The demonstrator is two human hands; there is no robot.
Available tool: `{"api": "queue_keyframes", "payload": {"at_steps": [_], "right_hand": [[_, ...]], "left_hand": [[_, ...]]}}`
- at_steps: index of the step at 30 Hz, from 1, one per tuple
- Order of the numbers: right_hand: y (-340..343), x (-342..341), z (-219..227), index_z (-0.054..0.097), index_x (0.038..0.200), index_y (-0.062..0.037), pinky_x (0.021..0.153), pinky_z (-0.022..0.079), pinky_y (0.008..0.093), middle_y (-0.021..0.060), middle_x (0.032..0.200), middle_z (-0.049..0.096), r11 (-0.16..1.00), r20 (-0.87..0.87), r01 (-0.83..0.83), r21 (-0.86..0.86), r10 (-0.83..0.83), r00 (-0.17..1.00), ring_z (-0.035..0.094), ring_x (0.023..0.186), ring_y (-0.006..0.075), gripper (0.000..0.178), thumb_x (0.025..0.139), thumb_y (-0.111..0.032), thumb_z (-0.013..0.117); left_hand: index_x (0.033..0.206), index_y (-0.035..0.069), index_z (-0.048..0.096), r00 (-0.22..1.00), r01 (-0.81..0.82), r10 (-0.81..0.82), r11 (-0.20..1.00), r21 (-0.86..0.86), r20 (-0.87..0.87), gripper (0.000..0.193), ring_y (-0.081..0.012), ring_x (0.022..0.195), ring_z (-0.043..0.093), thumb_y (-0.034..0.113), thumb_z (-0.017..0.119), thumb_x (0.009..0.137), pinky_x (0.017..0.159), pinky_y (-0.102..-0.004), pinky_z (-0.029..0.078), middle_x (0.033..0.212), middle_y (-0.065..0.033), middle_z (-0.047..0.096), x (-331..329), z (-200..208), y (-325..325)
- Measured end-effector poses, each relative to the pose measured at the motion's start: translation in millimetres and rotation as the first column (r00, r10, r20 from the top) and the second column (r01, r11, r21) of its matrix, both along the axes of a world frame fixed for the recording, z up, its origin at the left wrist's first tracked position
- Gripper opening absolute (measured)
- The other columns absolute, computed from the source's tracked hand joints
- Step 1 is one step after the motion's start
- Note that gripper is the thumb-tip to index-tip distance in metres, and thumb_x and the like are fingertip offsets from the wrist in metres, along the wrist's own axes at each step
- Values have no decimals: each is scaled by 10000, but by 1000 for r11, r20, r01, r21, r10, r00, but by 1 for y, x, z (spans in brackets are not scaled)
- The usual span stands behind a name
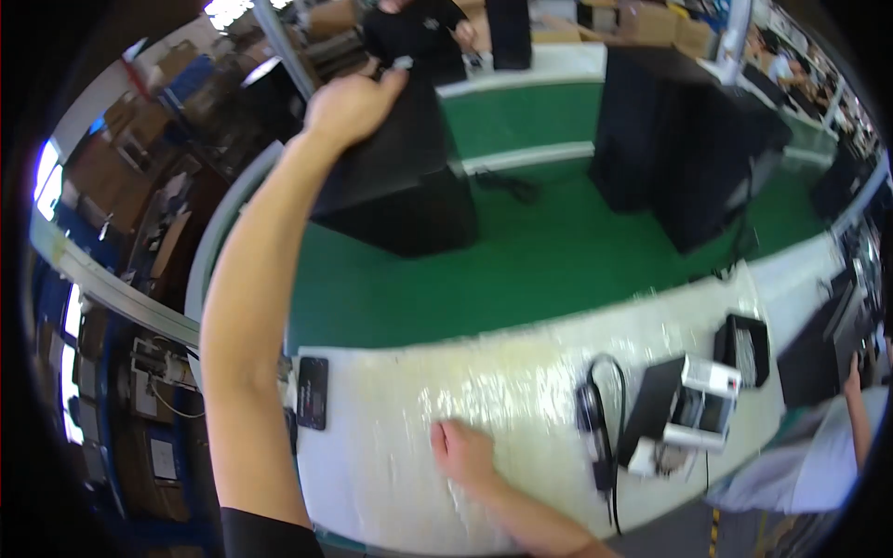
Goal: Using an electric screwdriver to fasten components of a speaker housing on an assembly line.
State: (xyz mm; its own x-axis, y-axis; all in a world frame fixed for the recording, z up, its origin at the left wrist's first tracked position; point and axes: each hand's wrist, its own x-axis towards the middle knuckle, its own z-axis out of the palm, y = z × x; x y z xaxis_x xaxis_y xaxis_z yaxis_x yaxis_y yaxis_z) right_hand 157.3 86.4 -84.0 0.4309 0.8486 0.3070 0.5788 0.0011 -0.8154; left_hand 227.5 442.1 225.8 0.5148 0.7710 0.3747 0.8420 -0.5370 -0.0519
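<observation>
Skin shows bare along the left arm [246, 325], which rises from a black sleeve [265, 535] at the lower edge, bends slightly at the elbow and reaches far forward. The left hand [352, 107] lies at the far upper end of a large black box-shaped cabinet [400, 172] on the left, back of the hand up, one digit pointing right. Its other fingers are largely hidden, so I cannot tell whether they grip or merely rest there. The right forearm [539, 516] enters low and slants up to the left; the right hand [465, 454] is curled into a loose fist, thumb along the side, over a white worktop [391, 484] with a glossy surface. Whether that hand touches the surface I cannot tell.

The cabinet stands on a green flat surface [549, 251] beyond the worktop's far edge. Open green runs between it and the black cabinets [684, 149] on the right, with a dark cable [510, 184] lying near the left cabinet. A pale rail [209, 242] curves along the left side. Sideways room for the right hand spans from a black rectangular phone-like device [313, 393] at the worktop's left edge to a black corded handheld tool [596, 428]. Right of the tool sit an opened white carton [702, 405] and a black open-topped tray [744, 349].
</observation>
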Motion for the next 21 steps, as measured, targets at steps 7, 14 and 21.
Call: {"api": "queue_keyframes", "payload": {"at_steps": [7, 14, 21], "right_hand": [[-5, 12, -1, 605, 843, -33, 646, 503, 418, 155, 813, 625, 998, -152, -29, 60, 38, 988, 620, 738, 312, 83, 832, -115, 605], [-119, 81, 20, 446, 1225, 110, 1038, 340, 517, 324, 1282, 422, 908, 515, 408, -91, -308, 800, 412, 1200, 467, 478, 790, -30, 587], [-93, 104, 8, 431, 1280, 96, 849, 440, 453, 272, 1180, 512, 765, 777, 623, -166, -288, 560, 519, 1041, 387, 560, 827, -176, 616]], "left_hand": [[790, 44, 712, 962, -153, 145, 988, 15, 229, 641, -438, 866, 628, 539, 335, 943, 810, -487, 475, 843, -260, 654, -56, -44, -134], [929, -28, 647, 263, -9, 203, 978, -208, 943, 396, -225, 608, 598, 314, 453, 975, 603, -359, 498, 684, -79, 636, -246, -86, -198], [686, 63, 586, -112, -52, 74, 995, -80, 991, 449, -117, 617, 548, 389, 467, 972, 617, -303, 470, 607, -26, 544, -348, -219, -328]]}}
